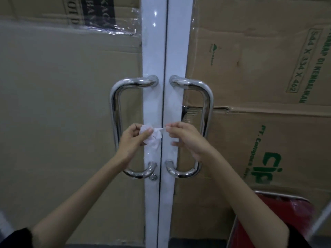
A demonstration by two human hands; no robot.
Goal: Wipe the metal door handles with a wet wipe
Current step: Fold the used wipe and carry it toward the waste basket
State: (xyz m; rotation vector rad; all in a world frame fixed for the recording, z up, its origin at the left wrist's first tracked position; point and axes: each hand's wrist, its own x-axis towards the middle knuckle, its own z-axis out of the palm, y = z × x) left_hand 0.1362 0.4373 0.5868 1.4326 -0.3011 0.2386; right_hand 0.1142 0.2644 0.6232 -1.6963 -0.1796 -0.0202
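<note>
- Two white door frames (154,51) meet at a dark vertical seam in the middle of the view, and each carries one chrome D-shaped pull handle beside that seam.
- The left handle (114,104) bows out toward the left, bolted to its frame at top and bottom; a small round lock cylinder (152,178) sits just under its lower mount.
- The right handle (208,108) mirrors it, bowing out to the right.
- The left hand (133,140) is in front of the left frame, inside the loop of the left handle, its fingers curled around a crumpled white wet wipe (151,136).
- The right hand (185,137) is just across the seam, thumb and forefinger pinching a drawn-out corner of the same wipe, the other fingers loosely bent.
- The wipe hangs between the two hands over the seam, level with the lower half of both handles; whether it touches either bar cannot be told.
- Flattened cardboard (71,104) covers the door panels on both sides, right up to the frames' outer edges.
- A red chair (268,221) with a metal rim stands near the bottom right corner, close under the right forearm.
</note>
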